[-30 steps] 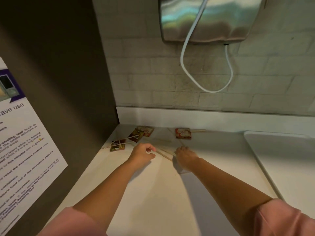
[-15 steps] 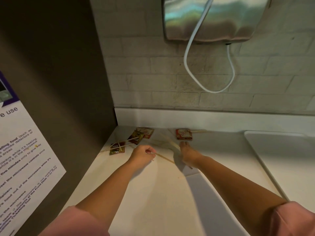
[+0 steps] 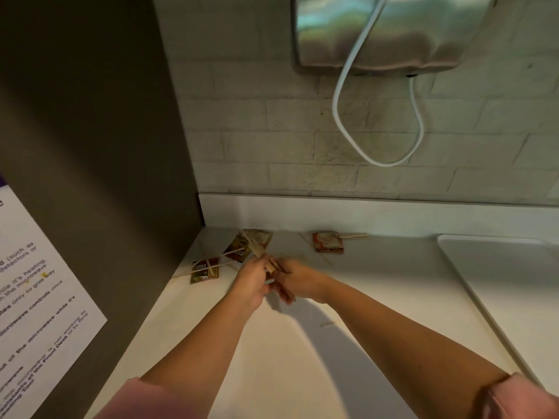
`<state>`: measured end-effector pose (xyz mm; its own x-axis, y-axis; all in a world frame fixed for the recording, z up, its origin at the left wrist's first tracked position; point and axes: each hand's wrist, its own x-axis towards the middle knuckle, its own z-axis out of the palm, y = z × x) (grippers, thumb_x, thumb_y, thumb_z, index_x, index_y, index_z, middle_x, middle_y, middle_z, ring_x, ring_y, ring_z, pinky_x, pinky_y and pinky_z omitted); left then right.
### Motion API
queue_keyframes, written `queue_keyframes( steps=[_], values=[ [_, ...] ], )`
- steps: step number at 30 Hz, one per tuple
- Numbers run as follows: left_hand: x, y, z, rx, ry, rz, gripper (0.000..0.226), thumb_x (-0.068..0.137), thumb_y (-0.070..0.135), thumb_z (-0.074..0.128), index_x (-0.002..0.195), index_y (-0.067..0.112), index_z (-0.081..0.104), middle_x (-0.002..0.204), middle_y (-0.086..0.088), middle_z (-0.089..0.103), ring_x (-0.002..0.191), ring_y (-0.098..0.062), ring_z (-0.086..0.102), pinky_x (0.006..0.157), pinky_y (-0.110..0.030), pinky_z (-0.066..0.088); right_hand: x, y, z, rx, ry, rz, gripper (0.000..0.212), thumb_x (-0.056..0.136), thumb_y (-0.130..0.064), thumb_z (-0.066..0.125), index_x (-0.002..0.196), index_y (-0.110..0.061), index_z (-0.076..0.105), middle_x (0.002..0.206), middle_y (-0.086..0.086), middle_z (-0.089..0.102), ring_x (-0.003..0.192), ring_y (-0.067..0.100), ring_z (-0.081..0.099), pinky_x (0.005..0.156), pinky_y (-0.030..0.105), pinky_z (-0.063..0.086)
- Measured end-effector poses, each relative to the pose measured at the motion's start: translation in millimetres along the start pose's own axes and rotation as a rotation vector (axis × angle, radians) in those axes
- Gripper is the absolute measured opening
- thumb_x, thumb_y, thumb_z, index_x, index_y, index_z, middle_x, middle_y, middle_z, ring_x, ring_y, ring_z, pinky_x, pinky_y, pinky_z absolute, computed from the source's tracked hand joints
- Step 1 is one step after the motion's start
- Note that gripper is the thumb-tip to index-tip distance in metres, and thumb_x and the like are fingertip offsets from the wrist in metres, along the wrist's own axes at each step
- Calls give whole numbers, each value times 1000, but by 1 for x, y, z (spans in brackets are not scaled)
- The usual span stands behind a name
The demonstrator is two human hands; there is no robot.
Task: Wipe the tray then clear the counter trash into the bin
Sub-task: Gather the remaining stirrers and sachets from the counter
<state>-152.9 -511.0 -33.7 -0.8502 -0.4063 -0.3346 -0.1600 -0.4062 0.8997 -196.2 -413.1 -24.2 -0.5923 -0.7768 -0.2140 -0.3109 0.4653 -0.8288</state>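
Observation:
My left hand (image 3: pixel 252 284) and my right hand (image 3: pixel 299 281) meet over the white counter (image 3: pixel 272 358), near the back left corner. Both grip a small bundle of wooden sticks (image 3: pixel 271 265) held between them. A clear wrapper (image 3: pixel 255 241) stands up from my left hand's fingers. Brown sauce packets (image 3: pixel 205 269) crossed by thin skewers (image 3: pixel 225 254) lie to the left of my hands. A red packet (image 3: pixel 328 241) lies by the back wall with more sticks (image 3: pixel 354 236) beside it. The white tray (image 3: pixel 499 282) sits at the right.
A dark cabinet side (image 3: pixel 106 146) with a printed notice (image 3: pixel 36 297) walls off the left. A steel dispenser (image 3: pixel 378 31) with a white cable (image 3: pixel 341 95) hangs on the tiled wall above. A small wood scrap (image 3: pixel 326 324) lies on the counter under my right forearm.
My hands were apart on the counter, each at the sticks. Now they have come together and lifted the sticks and the clear wrapper off the surface.

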Motion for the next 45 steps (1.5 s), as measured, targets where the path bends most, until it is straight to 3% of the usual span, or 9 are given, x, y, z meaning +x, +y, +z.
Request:
queue_keyframes(
  steps=[6, 8, 11, 13, 17, 23, 31, 37, 45],
  values=[
    [16, 0, -25, -216, 153, -65, 25, 102, 8, 28, 83, 7, 45, 69, -10, 47, 60, -20, 47, 55, -31, 44, 19, 0, -6, -161, -59, 59, 34, 99, -26, 45, 109, 1, 63, 81, 5, 61, 71, 14, 58, 64, 22, 47],
    [19, 0, -32, -274, 189, -85, 18, 101, 7, 28, 91, 7, 43, 65, -7, 43, 56, -17, 43, 52, -28, 42, 35, 5, -10, -411, 52, 38, 36, 95, -33, 51, 114, -5, 64, 108, 12, 62, 100, 24, 58, 82, 31, 47],
    [21, 1, -41, -281, 214, -104, 21, 101, 11, 30, 85, 10, 43, 61, -2, 36, 46, -11, 36, 48, -23, 34, 47, 21, -15, -631, 172, 78, 72, 81, -46, 65, 142, -18, 38, 146, 10, 32, 135, 31, 30, 110, 39, 29],
    [20, 2, -45, -255, 213, -88, 27, 102, 14, 30, 79, 11, 42, 58, 0, 32, 37, -8, 32, 44, -21, 31, 49, 28, -15, -683, 132, 155, 92, 78, -52, 66, 150, -20, 19, 156, 7, 14, 143, 31, 15, 114, 45, 17],
    [18, 4, -52, -193, 214, -73, 33, 103, 16, 26, 75, 11, 42, 59, 1, 28, 34, -5, 25, 39, -18, 24, 53, 29, -9, -815, 161, 201, 67, 89, -49, 53, 144, -17, 35, 148, 8, 29, 138, 29, 25, 111, 44, 22],
    [21, 0, -54, -218, 203, -100, 31, 103, 15, 30, 76, 10, 44, 59, 1, 26, 27, -2, 23, 31, -15, 19, 55, 22, -1, -914, 212, 101, 29, 95, -20, 47, 116, -4, 60, 123, 13, 56, 115, 28, 53, 93, 31, 38],
    [18, -7, -52, -174, 190, -98, 16, 102, 12, 33, 100, 7, 48, 60, 1, 26, 27, -2, 24, 32, -16, 21, 51, 14, 14, -830, 97, 366, 46, 87, -21, 56, 128, -1, 49, 126, 13, 53, 116, 29, 52, 97, 36, 44],
    [12, -8, -49, -155, 175, -98, 17, 100, 8, 35, 91, 8, 49, 59, 1, 29, 29, -3, 25, 33, -16, 22, 44, 24, 24, -859, 194, 262, 44, 99, -23, 33, 136, 0, 36, 134, 18, 43, 122, 32, 43, 99, 38, 40],
    [11, -6, -47, -136, 185, -108, 21, 100, 8, 35, 84, 7, 49, 59, 0, 30, 29, -3, 26, 32, -15, 23, 30, 25, 29, -854, 254, 150, 35, 99, -14, 28, 129, 0, 39, 130, 20, 48, 118, 34, 47, 99, 39, 37]
  ],
)
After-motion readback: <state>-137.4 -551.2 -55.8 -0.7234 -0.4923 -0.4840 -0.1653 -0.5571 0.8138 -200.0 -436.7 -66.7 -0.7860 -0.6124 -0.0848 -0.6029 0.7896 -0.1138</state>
